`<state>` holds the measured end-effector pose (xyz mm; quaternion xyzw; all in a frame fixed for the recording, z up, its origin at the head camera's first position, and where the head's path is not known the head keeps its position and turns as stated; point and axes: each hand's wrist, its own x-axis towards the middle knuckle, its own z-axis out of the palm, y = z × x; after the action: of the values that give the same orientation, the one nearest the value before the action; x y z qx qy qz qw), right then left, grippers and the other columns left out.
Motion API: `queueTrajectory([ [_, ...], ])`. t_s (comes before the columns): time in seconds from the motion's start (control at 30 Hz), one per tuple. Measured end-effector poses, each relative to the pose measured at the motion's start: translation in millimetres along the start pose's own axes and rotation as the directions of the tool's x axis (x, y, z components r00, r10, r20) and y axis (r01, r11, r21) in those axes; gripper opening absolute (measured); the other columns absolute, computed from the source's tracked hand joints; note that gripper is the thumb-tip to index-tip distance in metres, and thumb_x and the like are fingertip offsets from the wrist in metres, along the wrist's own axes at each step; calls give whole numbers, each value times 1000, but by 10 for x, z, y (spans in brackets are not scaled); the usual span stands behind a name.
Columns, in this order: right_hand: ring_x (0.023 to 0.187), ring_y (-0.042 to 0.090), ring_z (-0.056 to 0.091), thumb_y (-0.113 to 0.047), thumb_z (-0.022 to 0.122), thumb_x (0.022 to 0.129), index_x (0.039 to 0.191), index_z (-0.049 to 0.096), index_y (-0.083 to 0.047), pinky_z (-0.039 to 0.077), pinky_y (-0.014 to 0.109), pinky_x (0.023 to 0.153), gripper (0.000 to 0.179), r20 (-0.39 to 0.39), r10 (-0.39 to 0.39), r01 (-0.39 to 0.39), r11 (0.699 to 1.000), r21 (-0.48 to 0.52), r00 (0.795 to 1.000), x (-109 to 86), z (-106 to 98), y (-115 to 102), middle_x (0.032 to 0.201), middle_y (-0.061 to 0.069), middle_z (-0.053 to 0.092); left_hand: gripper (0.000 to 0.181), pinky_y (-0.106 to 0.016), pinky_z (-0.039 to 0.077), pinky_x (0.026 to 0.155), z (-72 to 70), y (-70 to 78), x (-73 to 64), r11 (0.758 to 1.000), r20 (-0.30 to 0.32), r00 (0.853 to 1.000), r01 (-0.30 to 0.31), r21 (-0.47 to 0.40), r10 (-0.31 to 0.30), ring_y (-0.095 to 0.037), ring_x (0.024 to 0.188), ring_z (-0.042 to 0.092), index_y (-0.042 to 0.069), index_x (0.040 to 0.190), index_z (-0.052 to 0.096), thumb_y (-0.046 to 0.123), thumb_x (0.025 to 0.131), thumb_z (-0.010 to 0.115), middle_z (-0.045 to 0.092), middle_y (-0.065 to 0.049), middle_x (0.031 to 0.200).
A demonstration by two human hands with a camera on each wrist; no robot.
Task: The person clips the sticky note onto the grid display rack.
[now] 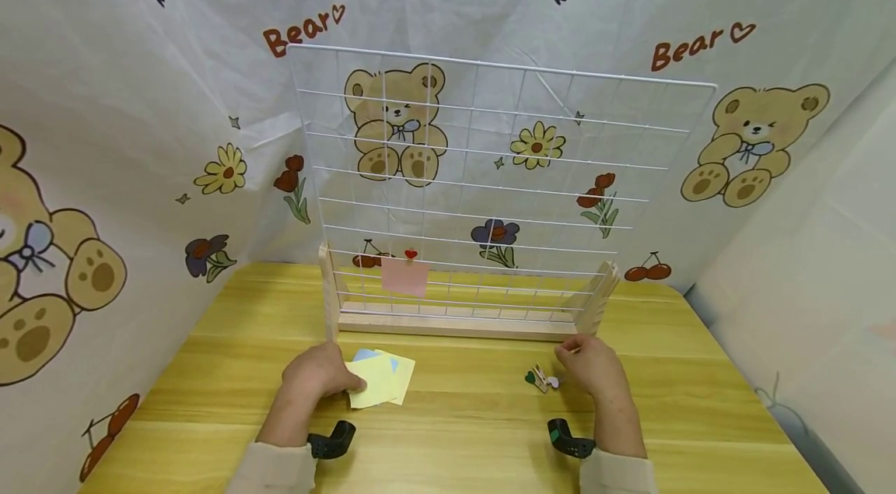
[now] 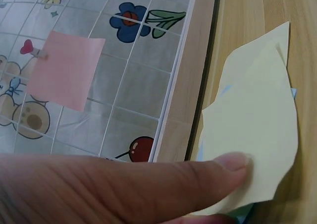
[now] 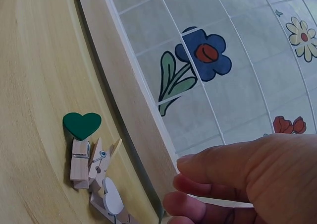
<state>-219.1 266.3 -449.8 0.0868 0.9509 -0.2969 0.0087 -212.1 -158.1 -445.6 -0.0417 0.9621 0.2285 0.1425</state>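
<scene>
Currently, the left hand [image 1: 318, 371] pinches a yellow note [image 1: 376, 383], thumb on top and a finger beneath; the right hand [image 1: 595, 369] has its fingers loosely curled, with no clip visible between them. The step in hand appears to be note pick-up; the next move calls for gripping one clip cleanly. Thin blue and yellow sheets [image 1: 404, 377] lie under the held note on the wood-grained desk [image 1: 448, 432]. Beside the right hand lie the clips [image 3: 80, 164]: pale wood, wire springs, smooth green and white hearts. Behind, a white wire grid [image 1: 525, 68] in a wooden base [image 1: 455, 325] carries a square pink note [image 1: 404, 278].
</scene>
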Motion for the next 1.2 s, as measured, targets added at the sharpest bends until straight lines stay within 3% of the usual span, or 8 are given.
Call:
queueTrajectory([
  [0.43, 77, 24, 60, -13, 68, 93, 102, 72, -2, 45, 34, 63, 15, 25, -19, 18, 1000, 11, 1000, -8, 52, 28, 94, 14, 72, 27, -26, 35, 52, -7, 9, 9, 995, 12, 996, -89, -53, 90, -15, 54, 49, 8, 63, 63, 18, 82, 80, 62, -4, 57],
  [0.6, 81, 25, 59, -8, 69, 91, 98, 74, -4, 47, 36, 66, 10, 57, -66, 65, 997, 31, 996, -17, 76, -16, 96, 13, 69, 29, -26, 33, 52, -10, -1, 13, 990, 18, 994, -102, -96, 104, -15, 54, 45, 7, 60, 65, 16, 84, 78, 60, -5, 57],
  [0.9, 69, 17, 55, -8, 78, 86, 87, 75, -5, 45, 30, 60, 4, 125, -129, 119, 989, 83, 984, -65, 146, -111, 79, 3, 66, 35, -25, 28, 50, -32, 9, -17, 984, 30, 993, -111, -139, 117, -13, 50, 37, 6, 54, 63, 14, 86, 76, 48, 1, 50],
  [1.2, 69, 17, 55, -8, 79, 85, 88, 76, -7, 45, 30, 60, 5, 133, -106, 99, 993, 59, 985, -51, 211, -114, 77, 2, 68, 37, -24, 26, 48, -36, 13, -21, 977, 31, 989, -140, -160, 147, -11, 48, 32, 6, 54, 63, 16, 88, 76, 44, 4, 48],
])
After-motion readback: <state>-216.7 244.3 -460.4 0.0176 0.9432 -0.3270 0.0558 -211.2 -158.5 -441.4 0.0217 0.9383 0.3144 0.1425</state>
